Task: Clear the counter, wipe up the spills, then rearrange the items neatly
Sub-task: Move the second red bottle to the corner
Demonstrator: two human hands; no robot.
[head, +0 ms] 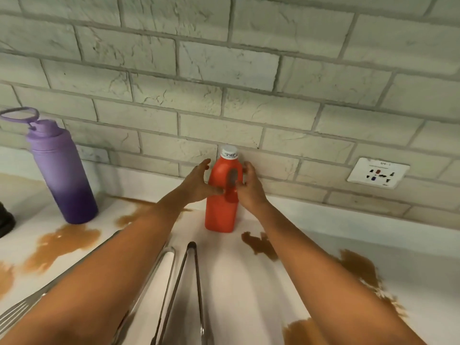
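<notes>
Red jug (pixel 220 210) stands upright on the white counter (pixel 249 290), close to the tiled backsplash (pixel 224 95), white cap (pixel 229 152) on, moulded handle loop facing the camera. Left hand (pixel 196 185) is at the jug's left shoulder, thumb touching the body near the handle base, fingers spread and relaxed, not wrapped round anything. Right hand (pixel 250 188) is at the right shoulder, fingers loosely curled against the jug; cannot tell if it actually grips or just touches. Jug looks like rigid opaque plastic, so fill level is hidden; likely moderate weight if full, smooth sides probably a bit slick. Best hold is probably through the handle loop, other hand steadying the body; cap looks closed, so little spill risk. Brown spills (pixel 64 245) lie around and near the base, so it should be lifted, not slid. Purple bottle (pixel 62 175) stands well apart at left; tongs (pixel 189 282) lie in front.
</notes>
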